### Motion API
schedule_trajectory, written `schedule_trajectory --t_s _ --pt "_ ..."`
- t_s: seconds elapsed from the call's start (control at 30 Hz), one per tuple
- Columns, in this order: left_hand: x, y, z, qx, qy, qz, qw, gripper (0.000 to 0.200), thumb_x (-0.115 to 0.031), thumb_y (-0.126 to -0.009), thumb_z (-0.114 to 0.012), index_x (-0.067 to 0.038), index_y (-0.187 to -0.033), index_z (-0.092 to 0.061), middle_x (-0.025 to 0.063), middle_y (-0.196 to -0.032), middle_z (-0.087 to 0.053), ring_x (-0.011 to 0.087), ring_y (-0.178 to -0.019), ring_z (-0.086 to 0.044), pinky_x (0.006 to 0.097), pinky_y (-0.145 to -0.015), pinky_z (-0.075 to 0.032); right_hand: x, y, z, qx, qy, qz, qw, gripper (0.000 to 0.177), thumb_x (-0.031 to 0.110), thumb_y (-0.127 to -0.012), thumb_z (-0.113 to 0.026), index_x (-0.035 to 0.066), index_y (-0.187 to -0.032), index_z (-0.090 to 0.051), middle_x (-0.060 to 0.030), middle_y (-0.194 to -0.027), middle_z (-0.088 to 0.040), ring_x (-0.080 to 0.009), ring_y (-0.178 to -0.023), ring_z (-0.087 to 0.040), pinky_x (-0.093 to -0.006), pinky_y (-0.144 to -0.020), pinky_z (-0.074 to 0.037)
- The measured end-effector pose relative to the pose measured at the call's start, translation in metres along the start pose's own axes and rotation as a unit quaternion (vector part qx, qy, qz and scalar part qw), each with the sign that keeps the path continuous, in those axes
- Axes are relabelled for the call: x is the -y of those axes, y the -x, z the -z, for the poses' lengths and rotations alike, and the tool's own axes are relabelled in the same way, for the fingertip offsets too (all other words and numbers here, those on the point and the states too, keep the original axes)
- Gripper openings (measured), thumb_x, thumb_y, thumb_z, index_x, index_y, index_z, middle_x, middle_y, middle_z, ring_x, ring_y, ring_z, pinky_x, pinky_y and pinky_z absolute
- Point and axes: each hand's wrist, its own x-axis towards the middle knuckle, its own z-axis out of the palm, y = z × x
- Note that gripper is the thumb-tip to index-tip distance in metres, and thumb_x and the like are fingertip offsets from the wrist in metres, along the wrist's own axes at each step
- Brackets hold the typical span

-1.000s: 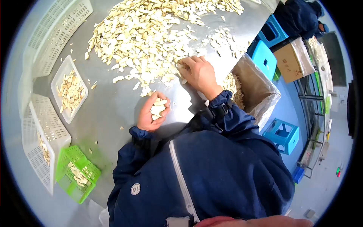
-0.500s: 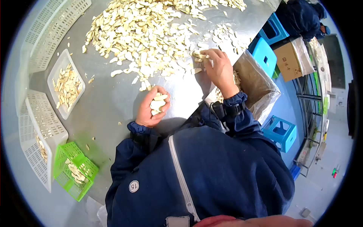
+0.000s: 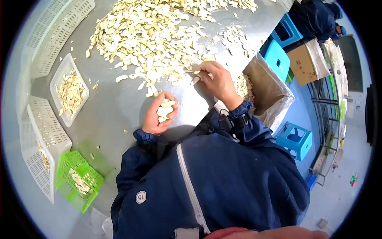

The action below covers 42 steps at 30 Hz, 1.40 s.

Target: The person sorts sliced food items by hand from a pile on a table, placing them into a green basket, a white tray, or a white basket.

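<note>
My left hand (image 3: 159,113) is curled around several pale slices (image 3: 165,110), palm facing up, just below the near edge of a large slice pile (image 3: 139,36). The pile spreads over a metal table (image 3: 115,115). To the right, my right hand (image 3: 217,81) reaches over the table with its fingers bent together at the pile's lower edge. Slices lie at and under its fingertips; what is between them is too small to make out. A thinner patch of slices (image 3: 238,40) lies above my right hand.
A white tray (image 3: 53,85) of slices, white perforated baskets (image 3: 51,135) and a green basket (image 3: 83,169) stand at the left. At the right are a lined box (image 3: 274,91) holding slices, blue stools (image 3: 296,139), a cardboard box (image 3: 302,63) and another person (image 3: 318,20).
My right hand has moved left and slightly down along the pile's edge, and the slices it held before no longer show at its fingers. My left hand has barely moved.
</note>
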Motion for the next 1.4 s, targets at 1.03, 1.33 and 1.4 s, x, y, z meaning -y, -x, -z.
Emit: schedule_trajectory --t_s 1.03,1.33,1.4 --pt "0.002 0.001 -0.001 0.021 -0.006 -0.032 0.999 0.032 -0.035 -0.114 -0.047 -0.004 -0.118 -0.057 0.0139 -0.103 -0.055 0.0121 -0.072 -0.055 0.0163 -0.036 -0.033 -0.047 -0.014 0.016 -0.034 0.164 -0.07 0.983 0.025 0.021 -0.094 -0.071 0.013 -0.118 -0.075 -0.0122 -0.109 -0.074 -0.0363 -0.103 -0.068 -0.045 -0.088 -0.056" --pt "0.001 0.002 -0.003 0.017 -0.01 -0.031 0.999 0.029 -0.032 -0.112 -0.051 -0.005 -0.118 -0.057 0.0139 -0.106 -0.057 0.0119 -0.072 -0.054 0.0161 -0.036 -0.033 -0.049 -0.041 -0.014 -0.037 0.154 0.087 0.984 0.021 0.022 -0.092 -0.075 0.014 -0.111 -0.077 -0.0078 -0.122 -0.073 -0.0341 -0.118 -0.064 -0.0451 -0.099 -0.052" --pt "0.002 0.003 -0.002 0.015 -0.008 -0.032 0.999 0.028 -0.032 -0.112 -0.051 -0.005 -0.118 -0.056 0.0138 -0.106 -0.057 0.0119 -0.072 -0.054 0.016 -0.036 -0.033 -0.065 -0.044 -0.002 -0.063 0.236 0.08 0.967 0.017 0.017 -0.093 -0.071 0.012 -0.107 -0.078 -0.0085 -0.118 -0.074 -0.0332 -0.115 -0.066 -0.0456 -0.098 -0.052"
